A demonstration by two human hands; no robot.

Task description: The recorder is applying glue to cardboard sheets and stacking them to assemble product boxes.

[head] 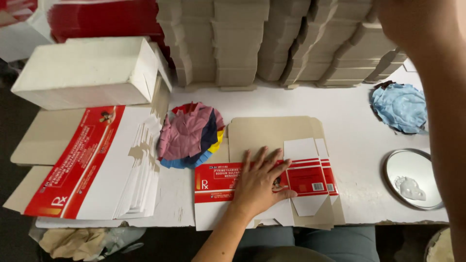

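Note:
My left hand [259, 182] lies flat with its fingers spread on a red and white flat carton blank [310, 179] at the table's front edge. The blank rests on several grey-backed blanks [272, 131]. My right arm rises along the right side of the view. My right hand [412, 22] is blurred at the top right, close to the stacks of folded grey cartons [272, 39]. Its fingers are hidden.
A fanned pile of red and white blanks [97, 160] lies at the left, with a white box [87, 73] behind it. A wad of coloured cloth [191, 133] sits beside the blank. A blue cloth [400, 106] and a round metal lid with white paste [412, 179] are at the right.

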